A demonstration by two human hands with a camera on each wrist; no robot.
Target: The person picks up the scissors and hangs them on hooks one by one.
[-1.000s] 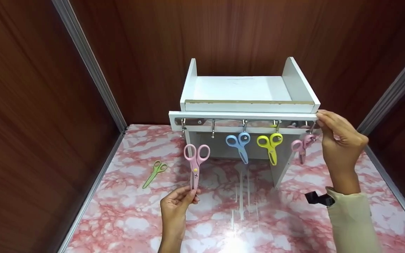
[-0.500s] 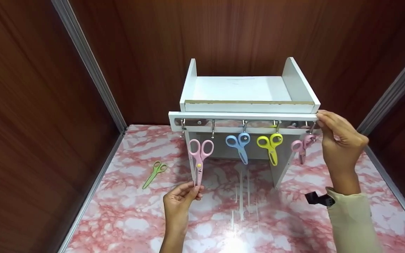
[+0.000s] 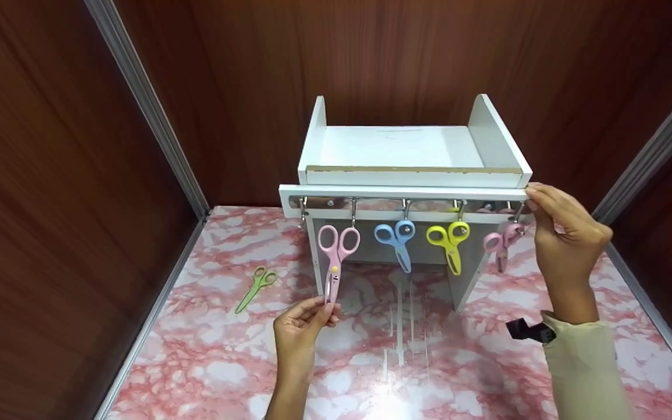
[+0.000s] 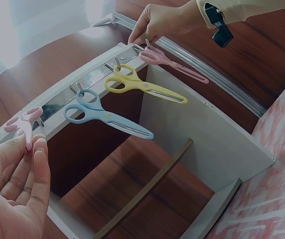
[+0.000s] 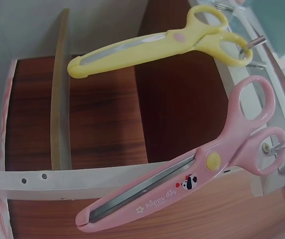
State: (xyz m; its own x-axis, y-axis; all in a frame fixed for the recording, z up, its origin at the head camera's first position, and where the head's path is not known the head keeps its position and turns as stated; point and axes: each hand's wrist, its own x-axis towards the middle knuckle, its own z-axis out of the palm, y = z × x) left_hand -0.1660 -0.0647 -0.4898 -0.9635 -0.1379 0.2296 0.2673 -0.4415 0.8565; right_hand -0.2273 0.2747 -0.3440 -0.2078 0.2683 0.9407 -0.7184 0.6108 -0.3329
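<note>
My left hand (image 3: 300,326) pinches a pair of pink scissors (image 3: 336,259) by the blade tips, handles up, right below the second hook from the left. My right hand (image 3: 569,227) grips the right end of the white hook rail (image 3: 371,191). From the rail's hooks hang blue scissors (image 3: 397,239), yellow scissors (image 3: 450,242) and a second pink pair (image 3: 502,245), which shows a panda print in the right wrist view. The leftmost hook (image 3: 303,211) carries nothing. In the left wrist view the held pink scissors (image 4: 28,124) are partly hidden by the fingers.
Green scissors (image 3: 257,289) lie on the red-and-white marbled table (image 3: 219,367), left of the white shelf unit (image 3: 394,146). Brown wood-grain panels (image 3: 242,87) with metal edge strips surround the table at the back and sides.
My left hand has moved up and to the right with the pink scissors, bringing their handles near the second hook. My right hand stays on the rail end.
</note>
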